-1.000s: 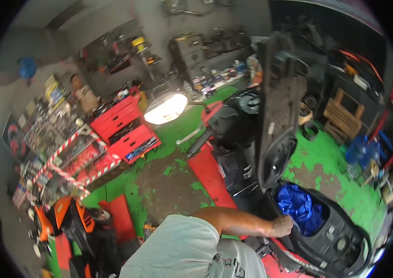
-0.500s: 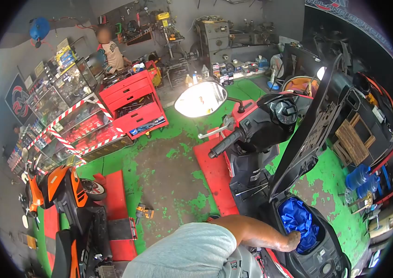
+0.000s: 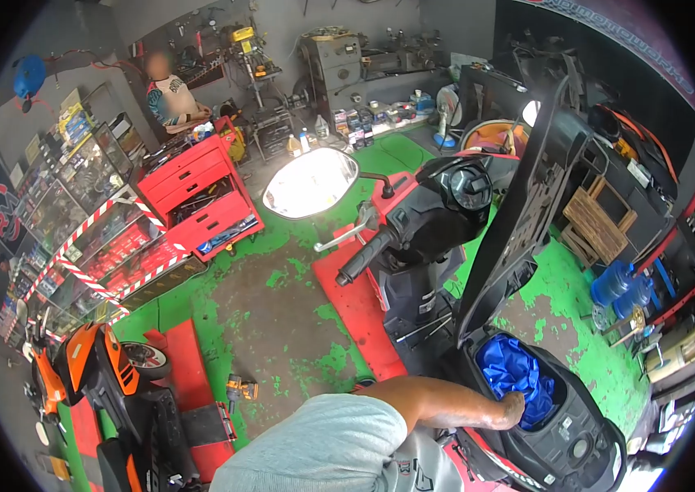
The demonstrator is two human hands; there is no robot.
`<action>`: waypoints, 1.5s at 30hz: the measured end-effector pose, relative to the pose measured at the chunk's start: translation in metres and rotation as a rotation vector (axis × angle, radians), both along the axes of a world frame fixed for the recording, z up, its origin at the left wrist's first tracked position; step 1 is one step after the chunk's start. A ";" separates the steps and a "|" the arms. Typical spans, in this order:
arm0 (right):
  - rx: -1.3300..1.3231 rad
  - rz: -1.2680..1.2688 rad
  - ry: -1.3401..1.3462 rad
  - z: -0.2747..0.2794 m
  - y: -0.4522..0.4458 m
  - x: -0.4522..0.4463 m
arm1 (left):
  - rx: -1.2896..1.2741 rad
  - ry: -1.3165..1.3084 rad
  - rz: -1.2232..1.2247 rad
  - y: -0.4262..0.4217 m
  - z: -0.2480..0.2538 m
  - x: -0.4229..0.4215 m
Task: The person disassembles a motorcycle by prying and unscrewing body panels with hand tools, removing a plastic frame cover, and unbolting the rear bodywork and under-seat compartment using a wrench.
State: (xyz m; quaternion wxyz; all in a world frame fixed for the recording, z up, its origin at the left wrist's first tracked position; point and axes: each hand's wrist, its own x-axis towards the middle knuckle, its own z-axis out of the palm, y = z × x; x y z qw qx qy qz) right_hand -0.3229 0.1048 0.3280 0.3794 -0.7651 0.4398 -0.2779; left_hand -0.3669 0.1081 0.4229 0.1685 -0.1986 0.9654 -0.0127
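Observation:
My left hand (image 3: 514, 410) reaches into the open under-seat compartment (image 3: 565, 414) of a black and red scooter (image 3: 413, 262). It touches a shiny, crumpled blue cloth (image 3: 511, 369) lying inside. The fingers point down into the compartment and are hidden, so their grip does not show. My left arm stretches across from a grey sleeve at the bottom. The scooter's black seat (image 3: 520, 205) is tipped up on its hinge, just ahead of the compartment. My right hand is out of view.
A red tool chest (image 3: 200, 197) with an open drawer stands beyond, a person (image 3: 175, 98) behind it. Glass display cases (image 3: 85, 221) line the left. An orange and black motorcycle (image 3: 110, 369) is parked at left, near a cordless drill (image 3: 241, 389) on the green floor.
The view has swung slightly, so most of the scene sits further left. My left hand stays at the blue cloth in the compartment. The person behind the tool chest has shifted posture.

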 end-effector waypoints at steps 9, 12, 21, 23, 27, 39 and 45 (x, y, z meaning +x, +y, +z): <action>0.314 -0.711 0.126 0.010 0.274 -0.048 | 0.216 0.381 -0.222 -0.010 0.057 0.056; 0.690 -0.802 0.097 -0.050 0.360 -0.035 | 0.061 0.249 -0.242 -0.010 0.053 0.048; 0.679 -0.721 -0.767 -0.040 0.399 -0.029 | 0.099 -0.080 -0.230 -0.014 0.076 0.021; 0.693 -0.672 -0.937 -0.037 0.404 -0.023 | 0.102 -0.132 -0.214 -0.017 0.076 0.018; 0.733 -0.730 -0.901 -0.024 0.411 -0.022 | 0.076 -0.166 -0.237 -0.020 0.078 0.015; 0.436 -1.036 -0.426 -0.014 0.399 -0.008 | 0.084 -0.148 -0.187 -0.019 0.075 0.022; 0.603 -0.982 -0.429 -0.006 0.393 -0.022 | 0.085 -0.135 -0.195 -0.016 0.079 0.019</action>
